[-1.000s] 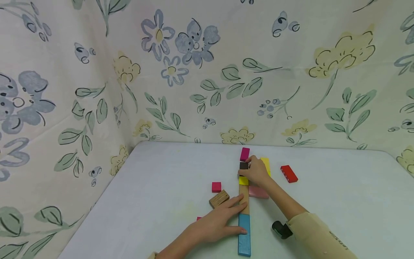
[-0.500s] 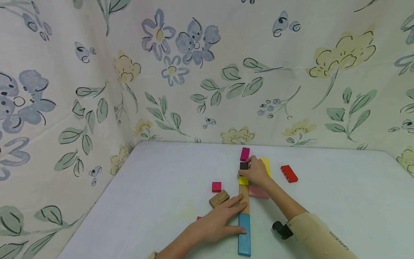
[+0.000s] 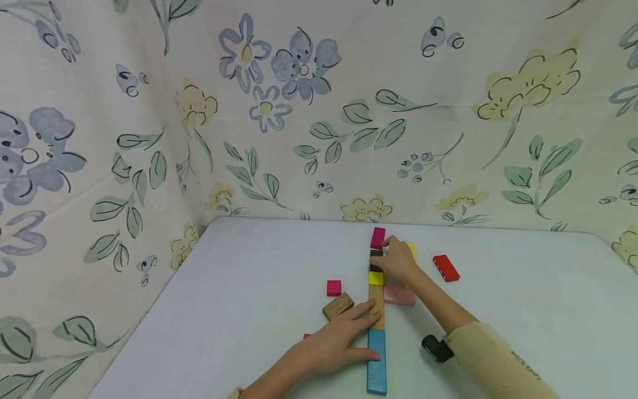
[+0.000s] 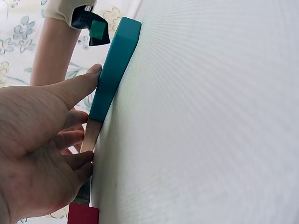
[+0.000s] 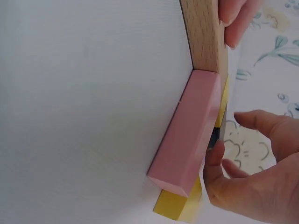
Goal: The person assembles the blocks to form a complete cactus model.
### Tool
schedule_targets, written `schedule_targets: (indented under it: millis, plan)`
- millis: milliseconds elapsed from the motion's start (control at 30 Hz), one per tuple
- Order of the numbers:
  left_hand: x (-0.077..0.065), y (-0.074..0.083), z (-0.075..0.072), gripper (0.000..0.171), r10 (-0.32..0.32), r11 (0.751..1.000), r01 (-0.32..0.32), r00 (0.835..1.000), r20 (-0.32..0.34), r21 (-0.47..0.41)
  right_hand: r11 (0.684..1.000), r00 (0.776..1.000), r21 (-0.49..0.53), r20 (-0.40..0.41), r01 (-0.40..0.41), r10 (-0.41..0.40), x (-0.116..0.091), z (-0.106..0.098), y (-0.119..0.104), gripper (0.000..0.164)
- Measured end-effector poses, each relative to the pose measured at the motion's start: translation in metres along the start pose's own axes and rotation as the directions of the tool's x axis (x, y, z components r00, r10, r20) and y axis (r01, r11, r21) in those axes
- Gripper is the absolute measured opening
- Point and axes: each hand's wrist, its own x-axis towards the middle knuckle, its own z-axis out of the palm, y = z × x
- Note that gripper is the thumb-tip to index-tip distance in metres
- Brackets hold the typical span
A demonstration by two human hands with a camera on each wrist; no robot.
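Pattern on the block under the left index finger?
Wood grain on the tan block, clearest in the right wrist view.

Honestly, we can't read any text here: there's some dark lettering [image 3: 525, 366] on the right sleeve [image 3: 490, 354], but it's too small to make out.

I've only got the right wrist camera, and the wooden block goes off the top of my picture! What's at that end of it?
Observer: A blue block, touching end to end with the wooden block.
Child: Ooh! Is the left hand touching the blue one?
Observer: Yes, the left wrist view shows its thumb against the blue block's side.
Child: And what's past the black block, at the far end?
Observer: A magenta block, lying a bit crooked to the line.
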Motion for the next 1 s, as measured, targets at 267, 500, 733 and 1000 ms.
schedule_targets:
  millis: [267,500,733,1000]
  plan:
    - [0.000,-0.001,0.000,0.072,0.010,1.000,-0.010,1.000,-0.007,0.001,1.000,1.000,-0.017,-0.030,0.003,-0.004,0.008,-0.002,-0.003,0.056]
    - [0.000,-0.002,0.000,0.072,0.014,1.000,-0.014,1.000,-0.007,-0.001,1.000,0.998,-0.011,-0.059,-0.010,0.009,0.017,0.000,-0.001,0.057]
    - [0.000,-0.002,0.000,0.072,0.014,1.000,-0.014,1.000,-0.006,-0.004,0.999,0.997,0.014,-0.073,-0.033,0.034,0.029,0.001,0.002,0.062]
    - [0.000,-0.003,0.000,0.072,0.010,1.000,-0.010,1.000,0.002,-0.012,0.998,0.994,0.003,-0.082,-0.069,0.069,0.039,0.002,-0.001,0.064]
